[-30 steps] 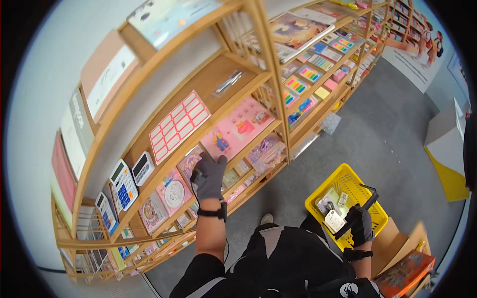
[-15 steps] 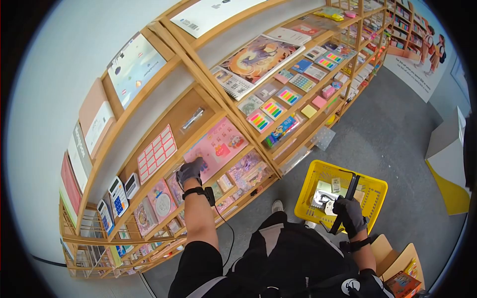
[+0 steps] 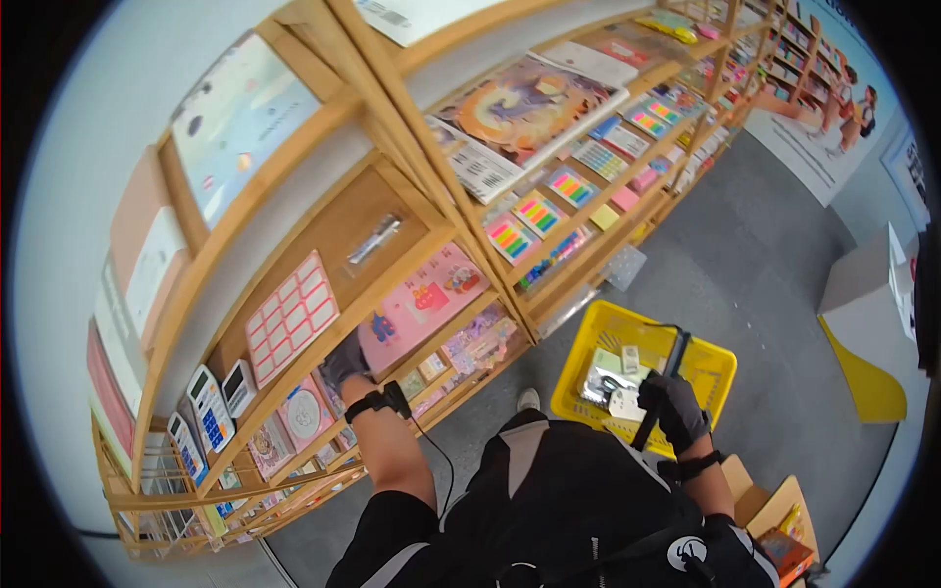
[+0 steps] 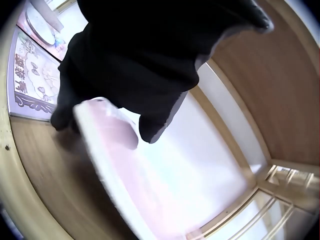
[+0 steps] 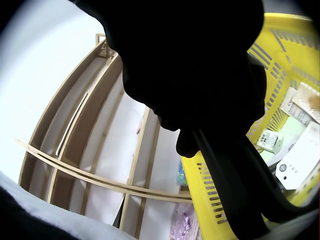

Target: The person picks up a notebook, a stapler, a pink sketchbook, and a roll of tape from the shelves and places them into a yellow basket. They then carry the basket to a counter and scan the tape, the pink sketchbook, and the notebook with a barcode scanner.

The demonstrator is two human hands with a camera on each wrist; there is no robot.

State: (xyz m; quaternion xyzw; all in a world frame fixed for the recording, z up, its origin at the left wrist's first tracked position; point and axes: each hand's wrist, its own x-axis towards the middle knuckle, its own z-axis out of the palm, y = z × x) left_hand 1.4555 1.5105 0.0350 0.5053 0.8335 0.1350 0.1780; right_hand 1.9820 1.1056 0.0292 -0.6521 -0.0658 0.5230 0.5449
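My gloved left hand [image 3: 343,365] is at the left end of a pink cartoon-printed book [image 3: 421,304] on the shelf. In the left wrist view its dark fingers grip the near end of the pink book [image 4: 120,155], whose white edge stands tilted over the wooden board. A purple-framed packet [image 4: 37,82] lies beside that hand. Lower right in the head view, my gloved right hand [image 3: 676,412] holds the black handle [image 3: 678,350] of a yellow basket [image 3: 720,377]. Inside the basket are a small box [image 3: 629,359] and a white flat item [image 3: 624,404].
Wooden shelving runs along the left. Near the left hand are calculators [image 3: 210,407], a red-bordered label sheet [image 3: 292,318] and packaged pens [image 3: 375,239]. Grey floor [image 3: 745,265] stretches to the right, with a white-and-yellow stand [image 3: 872,323] and cardboard [image 3: 774,510] beyond the basket.
The left hand has gone from lying over the shelf front to gripping the pink book's left end. The basket has shifted left in view, still held by the right hand.
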